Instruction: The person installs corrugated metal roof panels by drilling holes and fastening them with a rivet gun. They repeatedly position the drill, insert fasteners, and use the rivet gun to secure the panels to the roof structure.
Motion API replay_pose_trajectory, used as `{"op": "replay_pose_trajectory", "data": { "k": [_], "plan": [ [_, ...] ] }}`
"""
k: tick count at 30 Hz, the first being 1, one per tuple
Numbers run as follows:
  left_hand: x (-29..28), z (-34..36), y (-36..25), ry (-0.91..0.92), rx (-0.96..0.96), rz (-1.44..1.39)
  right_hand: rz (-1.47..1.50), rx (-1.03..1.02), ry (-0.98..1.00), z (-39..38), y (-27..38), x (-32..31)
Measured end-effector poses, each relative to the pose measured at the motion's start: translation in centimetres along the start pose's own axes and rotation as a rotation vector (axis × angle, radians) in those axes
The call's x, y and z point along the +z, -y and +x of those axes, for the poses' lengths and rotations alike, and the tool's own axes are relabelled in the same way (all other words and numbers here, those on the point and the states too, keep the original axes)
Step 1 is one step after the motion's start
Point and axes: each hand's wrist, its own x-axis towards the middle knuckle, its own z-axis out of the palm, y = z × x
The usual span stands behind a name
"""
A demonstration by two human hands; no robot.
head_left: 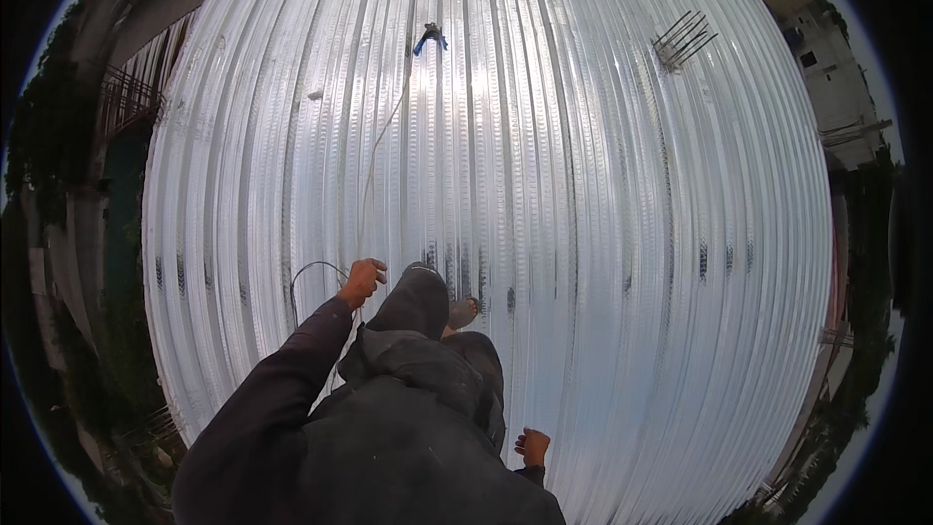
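Silver ribbed sheet-metal decking fills the middle of the frame; over it, left of centre in the lower half, the left hand is curled and appears closed around a thin pale cable, though the palm side is hidden; a thin black loop of cord arcs out just left of that hand. The pale cable runs up the frame to a small blue-and-black object, perhaps a tool or clamp, lying on the ribs at upper centre; its exact kind is too small to tell. The right hand, at the lower edge right of centre, has bent fingers with nothing visible in them; whether it is fully closed I cannot tell. The step in hand looks like handling the cable while walking, the dark-trousered legs being set one ahead of the other; a next move would call for a sure hold on the cable, slack kept clear of the feet, and steady footing; a cluster of thin rusty rods at upper right is well apart from both hands.
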Motion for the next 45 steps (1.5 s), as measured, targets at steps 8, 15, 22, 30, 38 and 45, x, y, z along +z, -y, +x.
{"op": "replay_pose_trajectory", "data": {
  "k": [8,15,22,30,38,45],
  "plan": [
    [-1.4,3.6,0.7,-0.403,-0.276,-0.61,-0.224,-0.508,-0.035,7.7,43.3,1.8],
    [-3.6,12.7,6.9,-0.282,0.473,0.812,-0.231,-0.82,0.122,1.1,71.9,18.6],
    [-8.3,22.3,-33.1,-0.313,-0.153,-0.551,-0.946,-0.725,0.362,9.4,80.7,36.8],
    [-9.1,38.0,-32.9,-0.655,-0.455,-0.816,-1.346,-0.859,0.472,22.5,101.8,71.0],
    [4.0,45.6,-32.9,-0.607,-0.94,-1.139,-1.582,-1.174,0.296,41.1,118.8,111.1],
    [3.2,58.3,-41.7,-0.265,-0.931,-1.378,-1.525,-1.321,0.03,48.2,119.2,126.0]
  ]
}}
